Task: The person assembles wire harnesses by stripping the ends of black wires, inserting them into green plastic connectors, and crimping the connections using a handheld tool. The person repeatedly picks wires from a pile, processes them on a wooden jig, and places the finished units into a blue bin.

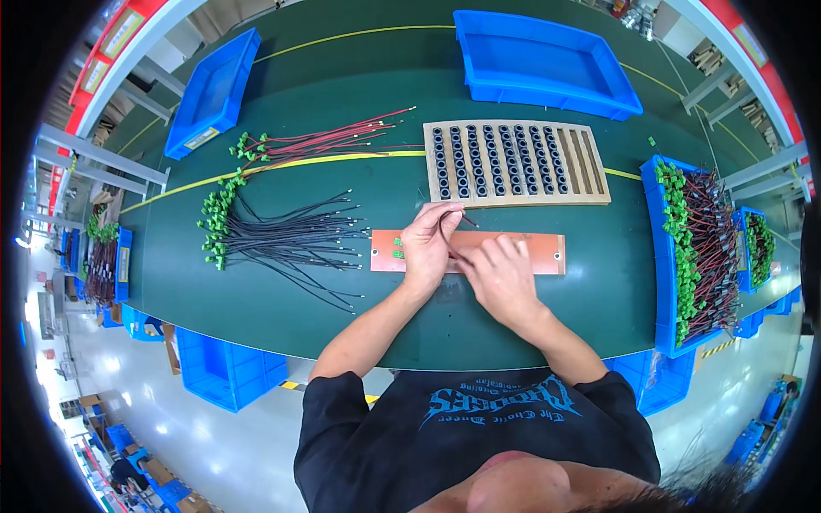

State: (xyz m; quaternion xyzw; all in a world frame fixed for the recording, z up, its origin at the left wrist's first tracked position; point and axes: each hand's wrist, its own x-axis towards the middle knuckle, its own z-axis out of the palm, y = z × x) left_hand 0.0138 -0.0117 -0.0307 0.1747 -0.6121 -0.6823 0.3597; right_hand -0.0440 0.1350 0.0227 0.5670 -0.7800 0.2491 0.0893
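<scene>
Left hand [425,248] and right hand [506,278] pinched one dark wire [442,229], partly hidden, over the copper-coloured drilled board [547,255]. I judged that uneven pull between both grips could have kinked it or slipped it loose.

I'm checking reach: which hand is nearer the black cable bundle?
Left. The left hand is just right of the black cable bundle; the right hand is farther right.
</scene>
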